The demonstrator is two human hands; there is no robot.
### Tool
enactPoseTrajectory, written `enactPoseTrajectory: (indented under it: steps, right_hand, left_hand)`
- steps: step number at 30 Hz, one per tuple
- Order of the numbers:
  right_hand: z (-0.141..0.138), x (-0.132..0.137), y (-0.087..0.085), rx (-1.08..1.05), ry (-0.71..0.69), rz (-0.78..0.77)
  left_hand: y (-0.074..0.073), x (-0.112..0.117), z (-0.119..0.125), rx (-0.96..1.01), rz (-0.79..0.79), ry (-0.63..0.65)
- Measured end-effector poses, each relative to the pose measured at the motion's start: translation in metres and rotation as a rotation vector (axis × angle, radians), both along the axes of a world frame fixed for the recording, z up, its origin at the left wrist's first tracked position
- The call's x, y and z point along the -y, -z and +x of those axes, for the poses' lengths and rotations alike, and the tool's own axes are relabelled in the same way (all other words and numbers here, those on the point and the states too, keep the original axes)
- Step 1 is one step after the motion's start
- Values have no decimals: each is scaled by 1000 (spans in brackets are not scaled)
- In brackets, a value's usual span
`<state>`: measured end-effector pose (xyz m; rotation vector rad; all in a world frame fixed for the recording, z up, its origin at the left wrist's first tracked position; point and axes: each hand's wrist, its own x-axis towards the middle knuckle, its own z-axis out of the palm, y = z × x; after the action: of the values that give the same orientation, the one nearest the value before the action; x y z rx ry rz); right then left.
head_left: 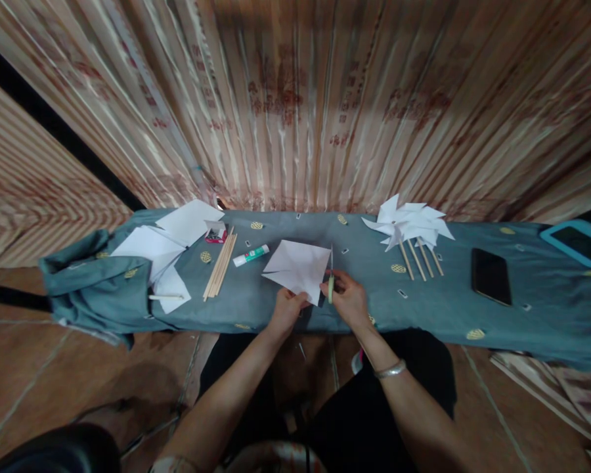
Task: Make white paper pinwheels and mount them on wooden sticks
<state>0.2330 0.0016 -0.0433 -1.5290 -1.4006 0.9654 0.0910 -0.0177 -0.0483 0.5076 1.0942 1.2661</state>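
Note:
A white square of paper (298, 268) lies on the blue-grey cloth (256, 305) in front of me, creased along its diagonals. My left hand (286, 309) pinches the paper's near corner. My right hand (349, 299) is closed on green-handled scissors (331, 281), whose blades point away from me at the paper's right corner. A silver bangle (390, 370) sits on my right wrist.
Left of the paper lie a glue stick (251, 255), several wooden sticks (220, 266), a small red box (217, 234) and loose white sheets (150, 253). Finished paper pinwheels (408, 226) on sticks lie to the right, then a black phone (491, 276) and a teal-cased tablet (578, 243).

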Motion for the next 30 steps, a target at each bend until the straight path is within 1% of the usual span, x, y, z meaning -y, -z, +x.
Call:
enactPoseTrajectory:
  steps: [4,7,10,13,16,18,21,23,26,30]
  right_hand:
    - [0,2,1,-55,-49,1]
    - [-3,6,-2,-138,-112,-14]
    - [-4,13,-8,-250,-204,-125]
    - [-2,22,-18,-281,-305,-256]
    - [3,30,-25,-228,-422,-376]
    - [7,35,-27,-208,-496,-441]
    - [8,40,-26,-236,-586,-503]
    - [6,43,-25,-238,-601,-540]
    - [1,44,-25,-203,-578,-584]
    - [-4,42,-27,-193,-549,-583]
  left_hand:
    - [1,-8,-10,-106,58,-102]
    - [-1,-18,-17,-114,128,-179]
    - [-1,-27,-22,-66,154,-275]
    - [1,-33,-24,-8,117,-347]
    - [4,-33,-25,32,62,-371]
    - [4,-32,-26,56,64,-372]
    - [5,-31,-25,88,84,-368]
    - [6,-31,-24,95,83,-369]
    - [9,-32,-22,96,89,-383]
    - [15,-34,-20,76,110,-402]
